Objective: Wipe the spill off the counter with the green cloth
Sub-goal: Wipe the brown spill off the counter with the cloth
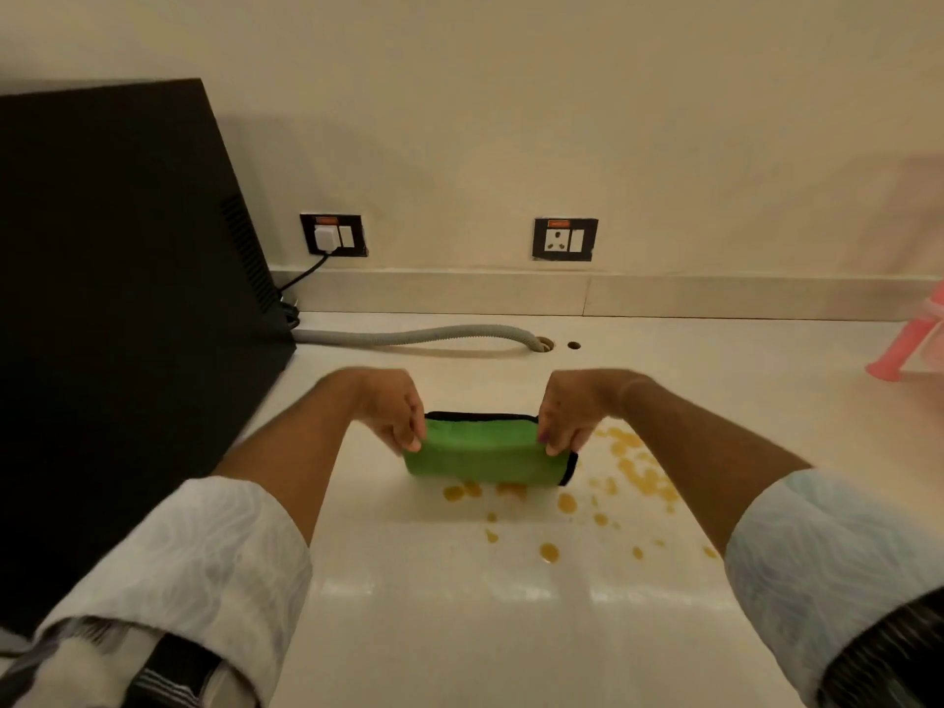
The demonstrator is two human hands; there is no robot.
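A folded green cloth (488, 454) with a black hem lies across the middle of the cream counter (439, 605). My left hand (391, 408) pinches its left end and my right hand (567, 413) pinches its right end. The spill (636, 470) is a scatter of orange-yellow drops and puddles, densest to the right of the cloth. More drops sit just in front of the cloth's near edge and trail toward me.
A big black appliance (117, 309) fills the left side, plugged into a wall socket (333, 235). A grey corrugated hose (419, 335) runs along the back into a counter hole (545, 343). A second socket (564, 239) is on the wall. A pink object (906, 339) stands far right.
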